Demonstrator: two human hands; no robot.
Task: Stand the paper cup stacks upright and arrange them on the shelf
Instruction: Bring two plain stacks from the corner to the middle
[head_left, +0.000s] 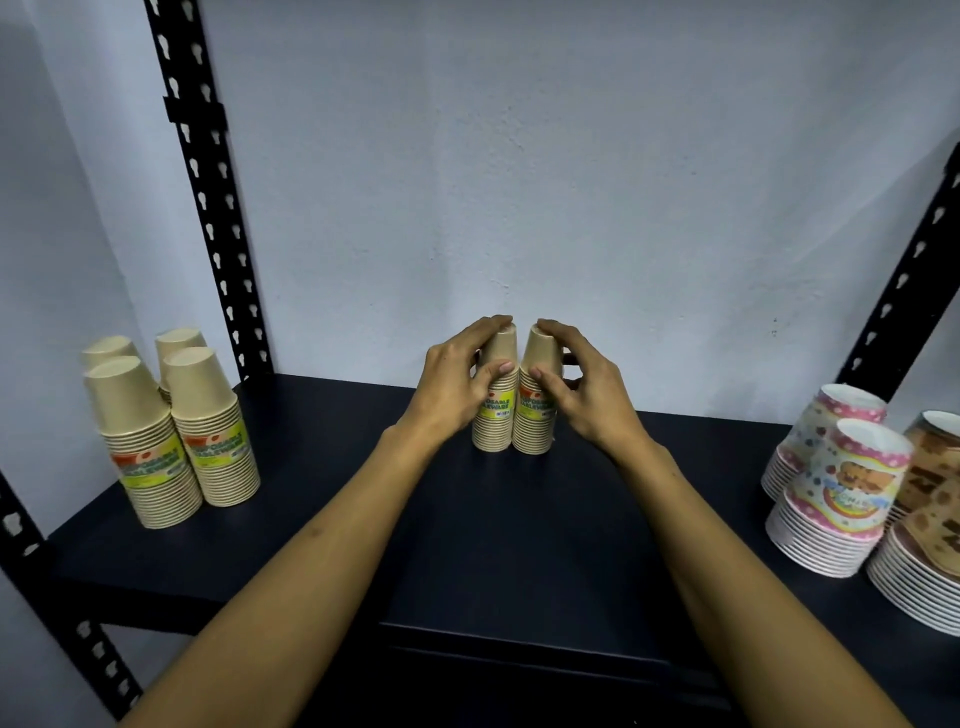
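Observation:
Two tan paper cup stacks with yellow-green labels stand upright side by side at the back middle of the dark shelf (519, 530). My left hand (452, 384) grips the left stack (493, 415), thumb across its front and fingers over its top. The right stack (535, 423) leans slightly against its neighbour, and my right hand (582, 389) holds it with thumb in front and fingers curled round its far side. Both stacks rest on the shelf, rims down.
Several more tan cup stacks (171, 431) stand upright at the shelf's left end beside a black perforated post (208, 208). Patterned pink and brown cup stacks (841, 488) crowd the right end near another post (904, 291). A pale wall lies behind.

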